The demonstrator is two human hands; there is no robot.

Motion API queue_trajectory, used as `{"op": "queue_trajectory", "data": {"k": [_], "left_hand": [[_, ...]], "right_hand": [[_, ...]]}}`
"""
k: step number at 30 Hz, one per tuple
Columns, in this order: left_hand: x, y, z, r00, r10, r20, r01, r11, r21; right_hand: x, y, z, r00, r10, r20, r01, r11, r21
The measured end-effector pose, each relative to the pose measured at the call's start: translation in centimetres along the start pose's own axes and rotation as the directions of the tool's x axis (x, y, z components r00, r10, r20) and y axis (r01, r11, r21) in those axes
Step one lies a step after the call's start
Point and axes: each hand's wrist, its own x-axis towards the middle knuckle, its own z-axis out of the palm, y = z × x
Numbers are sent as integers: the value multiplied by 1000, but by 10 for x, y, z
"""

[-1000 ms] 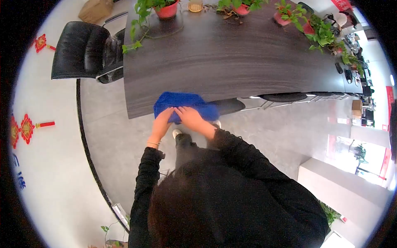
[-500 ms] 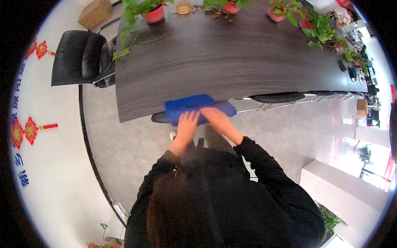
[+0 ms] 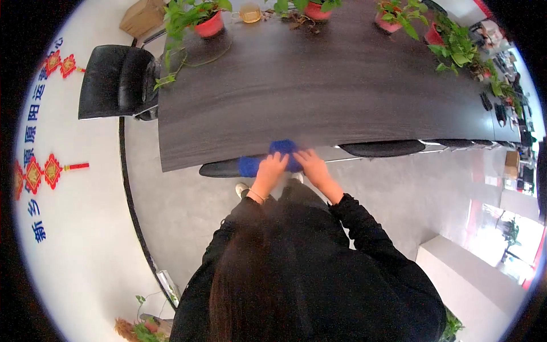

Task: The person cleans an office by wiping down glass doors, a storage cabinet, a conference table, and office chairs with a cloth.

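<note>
Head cam: bright blue cloth (image 3: 283,147), bunched & blurry, grasped w/ both hands (image 3: 270,171).

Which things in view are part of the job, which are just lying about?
Apparently in the job:
blue cloth, at the table's near edge
left hand and right hand, both at the cloth

Apparently just around:
potted plants
yellowish cup
black chair
cardboard box
red wall ornaments

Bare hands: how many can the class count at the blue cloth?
2: left hand on the blue cloth, right hand at its right side; no others show.
</note>
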Motion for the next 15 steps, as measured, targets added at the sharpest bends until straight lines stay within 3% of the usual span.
{"op": "queue_trajectory", "data": {"k": [7, 12, 14, 15], "left_hand": [[4, 4, -4, 996, -86, -18, 85, 994, -62], [-6, -5, 8, 994, -85, -63, 74, 985, -156], [-14, -13, 9, 996, -1, -89, -15, 984, -177], [-21, -18, -1, 1000, -1, 14, 4, 973, -229]], "right_hand": [[7, 10, -4, 994, -98, 38, 96, 994, 49], [5, -11, -9, 995, 58, 85, -64, 995, 71], [2, -22, -15, 998, 31, 59, -33, 999, 37], [1, -28, -19, 999, 31, 35, -33, 998, 55]]}}
